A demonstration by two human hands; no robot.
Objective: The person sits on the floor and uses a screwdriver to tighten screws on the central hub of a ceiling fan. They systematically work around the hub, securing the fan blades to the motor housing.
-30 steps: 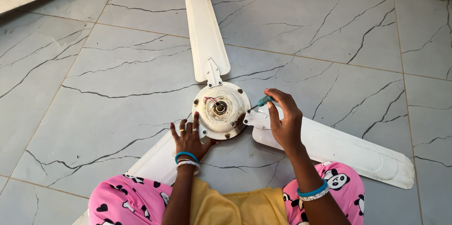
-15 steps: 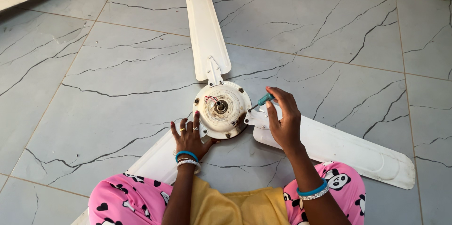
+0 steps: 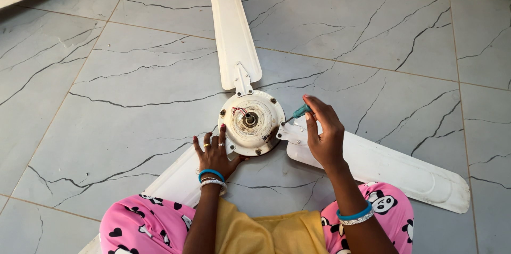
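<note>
the right hand [image 3: 326,136] was clamped on a teal-handled screwdriver [image 3: 299,112], its tip at the rim of the ceiling fan motor hub [image 3: 251,122]. the left hand [image 3: 217,153] lay open, fingers spread, pressing the hub's near edge, between both hands on the grey tiled floor [image 3: 133,89].

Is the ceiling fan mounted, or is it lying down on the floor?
Lying down. The ceiling fan lies flat on the tiled floor, blades spread, hub facing up with shaft and wires showing.
</note>
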